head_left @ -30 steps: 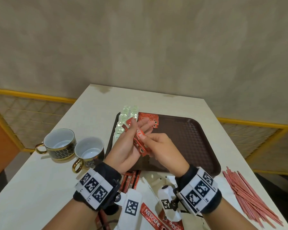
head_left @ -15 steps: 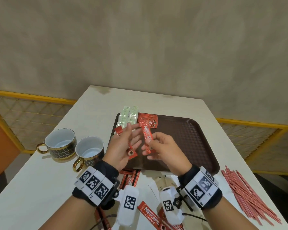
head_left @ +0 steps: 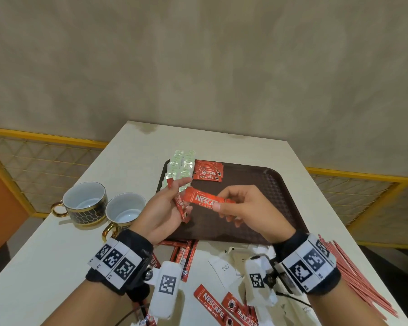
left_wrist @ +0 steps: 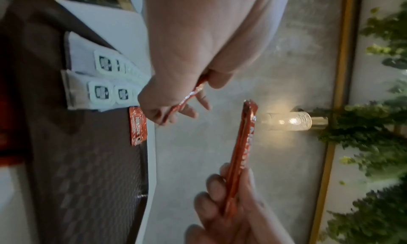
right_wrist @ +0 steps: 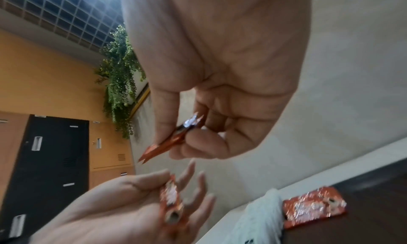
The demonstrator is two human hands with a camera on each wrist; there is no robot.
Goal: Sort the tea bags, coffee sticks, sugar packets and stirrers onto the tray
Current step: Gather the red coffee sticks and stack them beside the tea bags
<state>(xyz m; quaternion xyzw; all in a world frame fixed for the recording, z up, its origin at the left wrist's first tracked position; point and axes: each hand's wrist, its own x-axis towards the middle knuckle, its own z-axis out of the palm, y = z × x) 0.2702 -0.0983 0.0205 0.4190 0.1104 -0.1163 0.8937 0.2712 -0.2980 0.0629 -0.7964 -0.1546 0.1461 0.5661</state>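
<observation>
Right hand (head_left: 250,208) pinching 1 red coffee stick (head_left: 206,201) between thumb and fingertips above the brown tray (head_left: 257,184), left hand (head_left: 165,210) clamping a second stick (head_left: 181,208) under its thumb, fingers extended

The left hand (left_wrist: 198,47) pinches a thin red foil coffee stick (left_wrist: 187,98) edge-on, while the right hand (left_wrist: 231,213) grips a second red coffee stick (left_wrist: 242,143), both above the dark brown textured plastic tray (left_wrist: 92,178) carrying pale tea bags (left_wrist: 103,84) and a flat red sachet (left_wrist: 137,125).
</observation>
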